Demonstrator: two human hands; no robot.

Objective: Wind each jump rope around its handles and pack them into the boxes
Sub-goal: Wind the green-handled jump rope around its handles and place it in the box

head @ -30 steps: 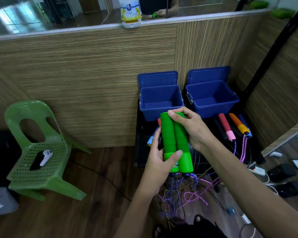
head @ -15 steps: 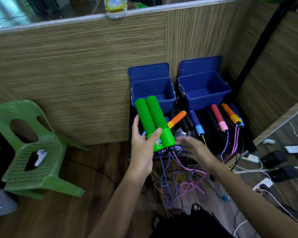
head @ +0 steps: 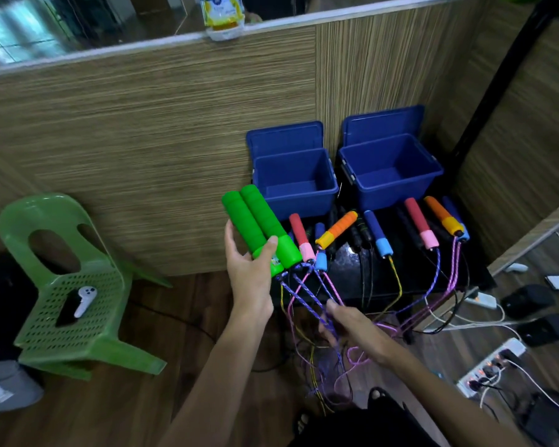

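My left hand [head: 250,269] grips two green foam jump-rope handles [head: 255,224] side by side, tilted up to the left. Their purple rope [head: 307,295] runs down to my right hand [head: 346,324], which pinches it low and to the right. Two open blue boxes [head: 296,191] [head: 389,182] stand against the wooden wall, both with nothing inside. In front of them, on a black low table [head: 410,272], lie more jump ropes with red-pink [head: 299,235], orange-yellow [head: 336,229] and blue [head: 376,232] handles. Their cords hang tangled over the table's front edge.
A green plastic chair [head: 62,285] with a white controller [head: 84,300] on its seat stands at the left. A power strip [head: 494,366], cables and dark devices lie on the wood floor at the right. A grey bin [head: 4,385] sits at the far left.
My right hand left the top of the green handles, dropped below them and took hold of the purple rope. My left hand tilted the handles leftward.
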